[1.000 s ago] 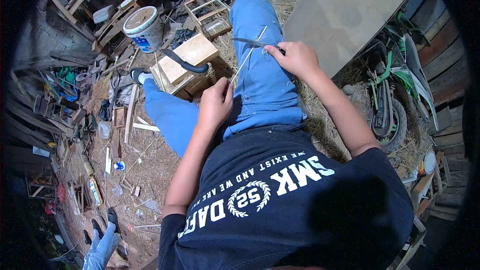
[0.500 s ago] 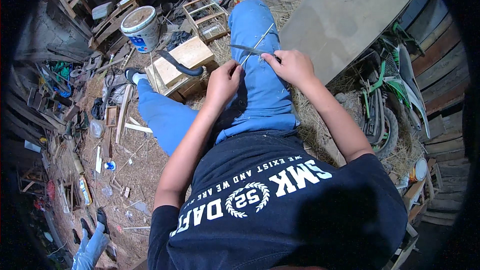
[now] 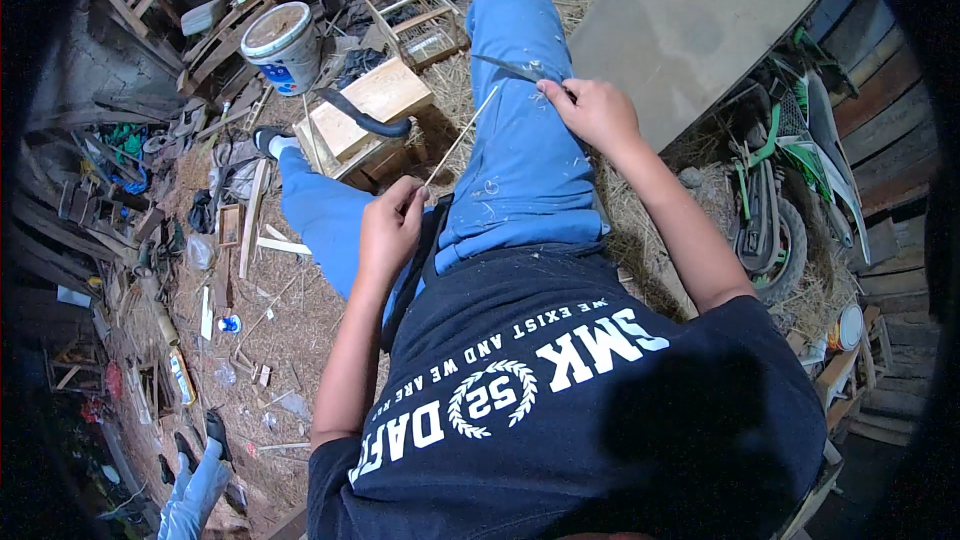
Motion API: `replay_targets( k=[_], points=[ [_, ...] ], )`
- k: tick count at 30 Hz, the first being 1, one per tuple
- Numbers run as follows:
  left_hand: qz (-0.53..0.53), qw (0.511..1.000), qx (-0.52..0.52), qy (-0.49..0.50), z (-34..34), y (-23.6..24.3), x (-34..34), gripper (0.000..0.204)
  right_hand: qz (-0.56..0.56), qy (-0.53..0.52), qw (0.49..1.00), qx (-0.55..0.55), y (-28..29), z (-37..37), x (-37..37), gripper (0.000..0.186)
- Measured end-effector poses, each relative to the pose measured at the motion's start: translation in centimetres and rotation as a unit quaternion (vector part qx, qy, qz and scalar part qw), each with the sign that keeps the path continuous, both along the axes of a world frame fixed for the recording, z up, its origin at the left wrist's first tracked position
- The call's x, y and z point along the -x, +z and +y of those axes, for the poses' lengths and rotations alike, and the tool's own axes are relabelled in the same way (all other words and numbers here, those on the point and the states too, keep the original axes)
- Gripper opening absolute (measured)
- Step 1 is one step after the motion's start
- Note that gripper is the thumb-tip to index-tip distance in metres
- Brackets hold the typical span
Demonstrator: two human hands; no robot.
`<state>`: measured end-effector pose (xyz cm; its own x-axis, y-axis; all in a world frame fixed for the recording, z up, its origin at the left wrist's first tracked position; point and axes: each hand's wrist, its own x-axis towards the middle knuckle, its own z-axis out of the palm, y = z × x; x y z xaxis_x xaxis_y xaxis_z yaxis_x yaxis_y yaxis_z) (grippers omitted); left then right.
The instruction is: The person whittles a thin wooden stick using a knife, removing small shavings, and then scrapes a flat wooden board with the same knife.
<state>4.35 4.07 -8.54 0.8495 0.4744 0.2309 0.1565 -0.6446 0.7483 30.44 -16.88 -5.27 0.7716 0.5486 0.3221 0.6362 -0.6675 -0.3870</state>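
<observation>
Between the thumb and fingers of my left hand point(image 3: 392, 227) is one end of a thin pale wooden stick point(image 3: 463, 135), which slants up and away to the right. My right hand point(image 3: 594, 112) is closed round the handle of a knife point(image 3: 508, 66). Its dark blade points left above my blue-trousered thigh point(image 3: 525, 140), apart from the stick. Pale shavings are scattered over the trousers. To the left of my leg, a wooden box point(image 3: 380, 100) carries a dark curved tool point(image 3: 360, 118) on its top.
A white bucket point(image 3: 283, 55) and a small wooden cage point(image 3: 417, 25) stand beyond the box. A large flat board point(image 3: 690, 30) leans at the right, near a green motorbike point(image 3: 770, 170). Wood scraps litter the left floor. Another person's legs point(image 3: 195, 485) show at lower left.
My left hand has drawn back toward my body with the stick, away from the blade. My right hand has shifted slightly right with the knife.
</observation>
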Motion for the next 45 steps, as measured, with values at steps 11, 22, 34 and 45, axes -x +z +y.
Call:
replay_targets(
  k=[11,22,34,45],
  points=[
    [-0.073,0.997,0.005,-0.014,-1.2,1.3,-8.4,0.018,-0.013,0.056,0.998,0.024,2.2,1.1,1.1,0.063],
    [-0.097,0.995,-0.028,-0.017,-1.5,0.0,-8.7,0.016,-0.051,0.041,0.997,0.046,1.2,1.3,0.8,0.062],
    [-0.061,0.996,-0.07,0.01,-2.3,1.1,-5.5,0.016,-0.047,0.05,0.997,0.02,0.7,1.0,1.1,0.063],
    [-0.095,0.991,-0.088,-0.026,-2.7,1.1,-12.0,0.016,-0.128,0.031,0.99,0.042,0.7,0.9,1.6,0.063]
  ],
)
